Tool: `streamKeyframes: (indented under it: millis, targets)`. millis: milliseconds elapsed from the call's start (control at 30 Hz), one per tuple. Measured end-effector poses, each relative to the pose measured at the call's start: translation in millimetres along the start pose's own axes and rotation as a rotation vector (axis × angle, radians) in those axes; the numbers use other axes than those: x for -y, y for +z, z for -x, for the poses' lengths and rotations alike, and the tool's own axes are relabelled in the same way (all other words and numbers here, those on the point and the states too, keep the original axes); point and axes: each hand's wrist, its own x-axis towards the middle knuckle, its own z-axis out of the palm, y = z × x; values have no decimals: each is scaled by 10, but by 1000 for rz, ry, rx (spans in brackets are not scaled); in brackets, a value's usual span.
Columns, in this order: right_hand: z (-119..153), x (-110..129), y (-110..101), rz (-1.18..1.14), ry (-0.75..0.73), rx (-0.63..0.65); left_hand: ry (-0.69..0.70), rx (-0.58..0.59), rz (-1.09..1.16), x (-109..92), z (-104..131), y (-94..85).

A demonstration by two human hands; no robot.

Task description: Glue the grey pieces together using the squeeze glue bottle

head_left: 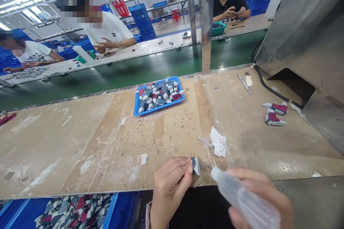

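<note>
Near the table's front edge, my left hand pinches a small dark grey and white piece between thumb and fingertips. To its right, my right hand is wrapped round a translucent squeeze bottle, whose tip points up and left toward the piece without touching it. A crumpled white tissue and a flat metal strip lie just beyond the hands. Farther back stands a blue tray heaped with grey, white and dark red pieces.
Two red and white pieces lie at right beside a metal housing and black cable. A blade-like tool is behind them. A blue bin of pieces sits below the front edge. Several people work beyond the green belt.
</note>
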Motion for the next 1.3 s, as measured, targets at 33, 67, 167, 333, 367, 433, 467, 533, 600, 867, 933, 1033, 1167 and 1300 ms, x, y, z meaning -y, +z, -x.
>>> streamKeyframes:
  millis: [33,67,167,333,367,433,467,533,600,867,933,1033,1167,1300]
  targets:
    - [10,-2,-34,-20,12,-72,10,-3,-13,2,9,0]
    - [1,-10,-67,-32,33,-142,22,-5,-28,4,21,-2]
    - [-107,-83,-189,-151,350,-287,61,10,-85,2,85,-13]
    - [-226,-274,-467,-333,772,-277,128,33,-273,-20,238,3]
    - [-230,-296,-507,-281,778,-290,134,22,-308,-29,256,16]
    - [-240,-328,-553,-126,725,-309,125,-11,-332,-54,266,43]
    - [-246,-345,-562,-32,681,-301,117,-27,-331,-70,259,53]
    - [-255,-402,-573,171,611,-220,105,-44,-331,-109,227,63]
    - [-250,-491,-597,368,595,-97,98,-47,-339,-157,189,54]
    - [-51,-287,-577,348,42,-419,204,-93,-425,-406,125,-38]
    - [20,-60,-430,93,220,-184,250,-85,-429,-473,119,-38]
    - [147,152,-182,-565,653,365,341,-84,-384,-554,93,-26]
    - [337,148,-44,-986,864,451,427,-59,-321,-600,79,-21]
    - [375,92,-167,-777,748,414,400,-32,-263,-619,124,-24]
